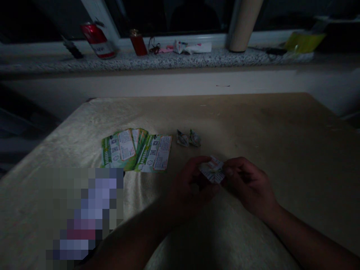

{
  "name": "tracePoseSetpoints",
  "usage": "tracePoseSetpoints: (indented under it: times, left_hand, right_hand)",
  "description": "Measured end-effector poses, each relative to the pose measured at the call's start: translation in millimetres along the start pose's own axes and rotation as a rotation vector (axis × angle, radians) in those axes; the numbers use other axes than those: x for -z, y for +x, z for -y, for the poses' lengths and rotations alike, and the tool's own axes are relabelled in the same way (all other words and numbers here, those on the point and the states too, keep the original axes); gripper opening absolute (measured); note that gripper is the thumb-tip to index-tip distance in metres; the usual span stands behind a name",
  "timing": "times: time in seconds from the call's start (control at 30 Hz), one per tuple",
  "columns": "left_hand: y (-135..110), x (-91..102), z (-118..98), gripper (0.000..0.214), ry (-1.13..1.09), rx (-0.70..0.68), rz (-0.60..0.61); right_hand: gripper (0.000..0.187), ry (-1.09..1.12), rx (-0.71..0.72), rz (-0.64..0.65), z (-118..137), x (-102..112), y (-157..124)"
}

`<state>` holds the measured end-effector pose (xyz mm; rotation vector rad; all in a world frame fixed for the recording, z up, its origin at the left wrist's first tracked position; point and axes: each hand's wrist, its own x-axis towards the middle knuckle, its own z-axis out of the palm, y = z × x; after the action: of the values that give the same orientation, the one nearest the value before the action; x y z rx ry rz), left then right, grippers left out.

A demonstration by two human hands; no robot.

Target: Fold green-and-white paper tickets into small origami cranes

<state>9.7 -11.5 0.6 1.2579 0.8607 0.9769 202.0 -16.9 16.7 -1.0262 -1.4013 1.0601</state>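
Between both hands is a small piece of printed paper [212,170], partly folded, with white and greenish print. My left hand [191,183] grips its left side, thumb below and fingers above. On its right edge, my right hand [247,183] pinches it between thumb and fingertips. Just beyond the hands, two small crumpled or folded paper bundles [182,138] [195,138] sit side by side. Left of them lie several flat green-and-white printed leaflets [154,153], some fanned over one another. The room is dim, so fine folds are hard to make out.
A cloth-covered table [253,123] stands against the wall. At its left front a pixelated patch [90,210] hides an object. The granite sill [168,63] bears a red can [98,40], a red bottle [138,43], crumpled wrappers [194,47], a tan cylinder [244,26] and something yellow [305,42].
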Motion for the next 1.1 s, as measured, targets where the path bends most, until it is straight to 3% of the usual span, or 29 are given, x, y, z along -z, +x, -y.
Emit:
tracePoseSetpoints:
  times: [0.13, 0.3, 0.57, 0.87, 1.1]
  left_hand:
    - [0.6, 2.2, -0.7, 0.065, -0.103, -0.005, 0.035]
    - [-0.2, -2.0, 0.3, 0.067, -0.056, -0.058, -0.025]
    - [-5.4, -6.7, 7.3, 0.048, 0.051, -0.129, -0.098]
    - [-2.4, -4.0, 8.5, 0.037, 0.134, -0.221, -0.125]
    - [-5.3, -11.2, 2.2, 0.049, 0.016, -0.107, -0.170]
  right_hand:
    - [0.008, -0.037, 0.088, 0.078, -4.0, 1.3, -4.2]
    - [0.022, -0.122, 0.313, 0.163, -3.9, -0.4, -4.1]
    - [0.019, -0.194, 0.485, 0.137, -3.4, -2.4, -0.4]
    - [0.029, -0.330, 0.547, 0.096, -3.2, -1.9, 1.1]
    - [0.026, -0.495, 0.598, -0.018, -2.1, -3.2, -4.2]
